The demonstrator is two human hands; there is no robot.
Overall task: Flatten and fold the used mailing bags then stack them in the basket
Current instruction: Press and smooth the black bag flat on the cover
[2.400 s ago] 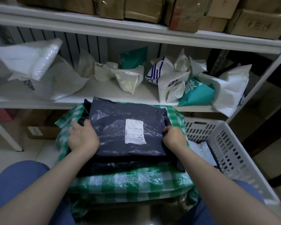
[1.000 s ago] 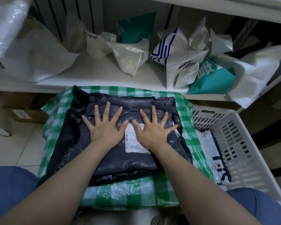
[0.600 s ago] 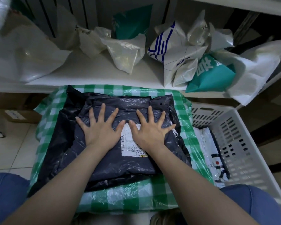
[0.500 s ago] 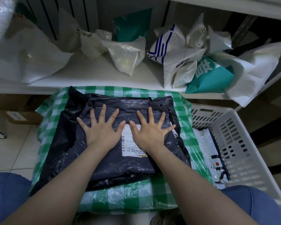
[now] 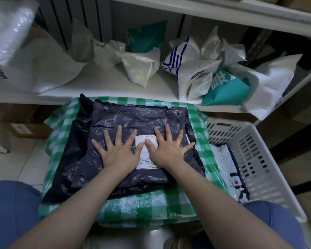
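A folded dark grey mailing bag [image 5: 142, 121] with a white label [image 5: 145, 151] lies on top of a black bag [image 5: 72, 150], both on a green-checked plastic sheet [image 5: 151, 205] in front of me. My left hand [image 5: 118, 151] and my right hand [image 5: 169, 148] press flat on the grey bag, fingers spread, thumbs meeting over the label. The white slotted basket [image 5: 258, 162] stands to the right with a folded white bag [image 5: 228, 169] inside.
The white shelf [image 5: 106, 87] behind holds several crumpled bags: white ones [image 5: 142, 69], a blue-striped one [image 5: 180, 58] and teal ones [image 5: 224, 88]. A large white bag [image 5: 34, 69] lies at the left. My blue-clad knees flank the sheet. Cardboard boxes sit under the shelf.
My hands left the bag's side edges and now lie flat on its top with fingers spread. In the last second they have barely shifted.
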